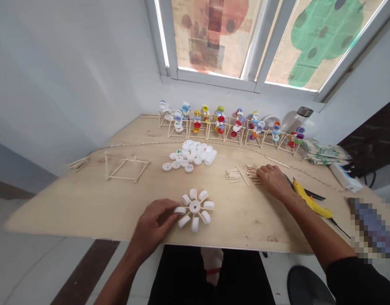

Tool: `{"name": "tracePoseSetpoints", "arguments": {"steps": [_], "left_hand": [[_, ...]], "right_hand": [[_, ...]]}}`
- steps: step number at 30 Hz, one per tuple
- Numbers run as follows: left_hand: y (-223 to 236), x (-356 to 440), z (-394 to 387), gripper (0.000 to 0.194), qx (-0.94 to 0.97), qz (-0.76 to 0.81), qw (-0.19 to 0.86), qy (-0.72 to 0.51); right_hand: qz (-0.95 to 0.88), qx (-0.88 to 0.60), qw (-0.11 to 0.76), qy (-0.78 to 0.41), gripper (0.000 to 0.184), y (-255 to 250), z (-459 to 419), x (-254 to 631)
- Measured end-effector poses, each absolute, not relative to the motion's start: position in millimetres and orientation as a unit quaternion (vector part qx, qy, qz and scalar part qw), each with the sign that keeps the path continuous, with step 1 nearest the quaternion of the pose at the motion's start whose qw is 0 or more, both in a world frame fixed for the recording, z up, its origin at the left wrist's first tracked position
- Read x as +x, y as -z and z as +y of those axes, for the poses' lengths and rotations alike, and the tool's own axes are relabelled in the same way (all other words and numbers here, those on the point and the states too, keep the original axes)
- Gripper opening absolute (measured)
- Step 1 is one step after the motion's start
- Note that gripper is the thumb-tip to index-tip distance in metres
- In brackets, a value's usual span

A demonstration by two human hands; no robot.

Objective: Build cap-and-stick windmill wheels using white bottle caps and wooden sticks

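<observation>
From where I stand, the two hands are well apart on a pale plywood surface (87,207). The left hand (152,226) is near the front edge, its fingertips (176,207) against the left side of a flat wheel of white bottle caps (195,210), which lies on the surface around a central cap. I can't tell whether those fingers are gripping it or only touching it. The right hand (273,181) lies palm down, its fingers on a small heap of wooden sticks (252,171), with more loose sticks (233,176) just to its left.

Just beyond the right hand, towards the right edge, sit a yellow-handled tool (311,202) and a dark blade-like piece (312,195). Between the wheel and the back edge lies a pile of white bottle caps (190,154). To its left is a square stick frame (126,167), with a small bundle of sticks (78,164) at the left edge. Along the back edge, under the window, stands a row of stick stands holding colourful cap wheels (229,125). A packet of sticks (324,152) and a power strip (344,177) sit in the back right corner.
</observation>
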State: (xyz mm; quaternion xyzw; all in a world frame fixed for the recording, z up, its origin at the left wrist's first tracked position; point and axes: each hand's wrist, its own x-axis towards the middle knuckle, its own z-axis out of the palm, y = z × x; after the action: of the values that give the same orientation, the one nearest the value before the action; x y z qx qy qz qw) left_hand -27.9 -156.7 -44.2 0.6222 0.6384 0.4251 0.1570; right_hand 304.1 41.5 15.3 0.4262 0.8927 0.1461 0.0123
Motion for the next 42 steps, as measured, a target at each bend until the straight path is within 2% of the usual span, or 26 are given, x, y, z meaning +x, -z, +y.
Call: {"name": "tracePoseSetpoints", "arguments": {"steps": [6,11,16,23,29,33,42], "left_hand": [[39.0,-24.2,-157.1,0.019,0.622,0.649,0.157,-0.41],[36.0,-22.2,-157.4,0.015,0.619,0.652,0.162,-0.407],[35.9,-22.8,-157.6,0.015,0.616,0.651,0.165,-0.411],[35.0,-23.4,-158.4,0.014,0.618,0.637,0.16,-0.432],[34.4,-25.3,-157.9,0.014,0.637,0.623,0.141,-0.431],[33.1,-25.5,-157.8,0.015,0.638,0.621,0.136,-0.435],[33.9,-26.3,-157.5,0.014,0.643,0.615,0.143,-0.434]], "right_hand": [[0.895,0.43,-0.069,-0.1,0.013,-18.6,15.1,303.1],[0.9,0.401,-0.155,0.073,0.014,-23.7,-24.8,279.3],[0.885,0.371,-0.196,0.204,0.017,-37.3,-47.3,244.6],[0.859,0.347,-0.161,0.34,0.008,-55.9,-53.8,201.2],[0.828,0.326,-0.135,0.437,0.016,-52.6,-57.0,185.8],[0.817,0.329,-0.164,0.444,0.015,-49.2,-57.8,179.9],[0.863,0.331,-0.174,0.339,0.021,-40.6,-63.0,162.1]]}}
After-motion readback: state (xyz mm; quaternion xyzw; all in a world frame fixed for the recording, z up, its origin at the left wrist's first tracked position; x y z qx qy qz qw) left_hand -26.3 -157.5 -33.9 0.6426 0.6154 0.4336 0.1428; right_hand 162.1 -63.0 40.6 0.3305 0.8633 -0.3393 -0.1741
